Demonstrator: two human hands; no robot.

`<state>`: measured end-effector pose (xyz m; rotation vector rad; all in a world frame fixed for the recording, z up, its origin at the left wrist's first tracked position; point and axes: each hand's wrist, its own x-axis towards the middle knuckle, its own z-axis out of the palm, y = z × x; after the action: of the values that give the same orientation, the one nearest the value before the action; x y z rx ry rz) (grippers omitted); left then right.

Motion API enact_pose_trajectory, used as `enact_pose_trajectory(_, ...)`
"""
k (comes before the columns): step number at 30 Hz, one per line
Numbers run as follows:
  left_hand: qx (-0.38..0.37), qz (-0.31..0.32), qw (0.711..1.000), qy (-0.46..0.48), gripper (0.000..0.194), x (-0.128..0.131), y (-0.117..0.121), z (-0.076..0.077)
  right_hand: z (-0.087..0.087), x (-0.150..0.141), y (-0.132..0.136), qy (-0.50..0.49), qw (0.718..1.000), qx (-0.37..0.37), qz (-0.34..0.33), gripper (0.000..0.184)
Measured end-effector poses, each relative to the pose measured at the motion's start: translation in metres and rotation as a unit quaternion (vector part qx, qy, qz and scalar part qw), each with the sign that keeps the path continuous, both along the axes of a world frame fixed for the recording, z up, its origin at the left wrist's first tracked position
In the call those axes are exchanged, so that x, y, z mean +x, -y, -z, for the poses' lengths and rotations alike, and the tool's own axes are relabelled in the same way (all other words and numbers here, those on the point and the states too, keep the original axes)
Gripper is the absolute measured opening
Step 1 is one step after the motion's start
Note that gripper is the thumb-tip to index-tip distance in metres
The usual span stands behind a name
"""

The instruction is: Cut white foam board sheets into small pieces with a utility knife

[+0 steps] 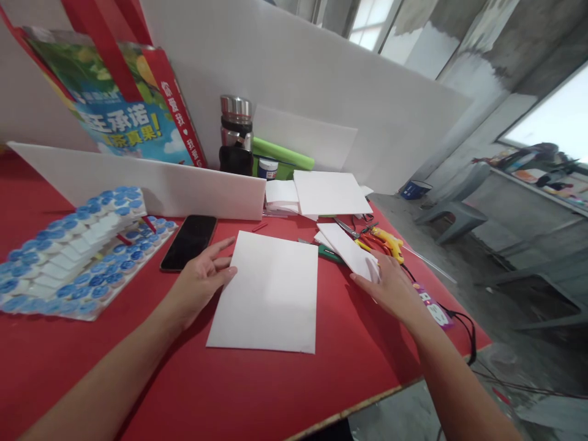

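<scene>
A white rectangular board lies on the red tabletop in front of me. My left hand is at its left edge, fingers apart, with the thumb tip touching the edge. To the right, my right hand grips the near end of a narrow white board strip, its fingers partly hidden behind the strip. Beneath that strip show another white piece and a green-handled cutter. Close beyond my right hand are red-handled pliers and a yellow glue gun.
A black phone and a blue-flowered model lie left. Behind stand a long white panel, a bottle and stacked white sheets. A purple power strip with cables sits near the table's right edge.
</scene>
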<state>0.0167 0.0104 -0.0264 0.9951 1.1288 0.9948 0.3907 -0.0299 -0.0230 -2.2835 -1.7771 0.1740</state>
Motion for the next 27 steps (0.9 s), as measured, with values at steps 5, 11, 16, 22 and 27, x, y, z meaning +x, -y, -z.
enact_pose_trajectory(5, -0.012, -0.003, 1.0, 0.016, 0.104, 0.001, 0.001, 0.003, -0.014, 0.015, 0.013, 0.012, 0.999, 0.041, -0.012, 0.078)
enact_pose_trajectory(11, -0.021, -0.017, 1.0, 0.013, 0.092, 0.001, 0.001, 0.008, -0.026, 0.027, 0.001, 0.022, 0.994, 0.111, 0.0, 0.073)
enact_pose_trajectory(16, -0.025, -0.052, 0.998, 0.028, 0.066, 0.0, 0.002, 0.007, -0.03, -0.027, 0.003, -0.104, 0.98, 0.168, -0.024, 0.065)
enact_pose_trajectory(22, 0.021, -0.07, 0.995, -0.073, 0.055, -0.011, 0.001, 0.0, -0.011, -0.115, 0.017, -0.561, 0.816, -0.132, -0.054, 0.047)
enact_pose_trajectory(27, 0.229, -0.112, 0.832, -0.494, 0.057, -0.034, -0.005, -0.006, 0.002, -0.127, 0.002, -0.632, 0.769, -0.086, -0.032, 0.04)
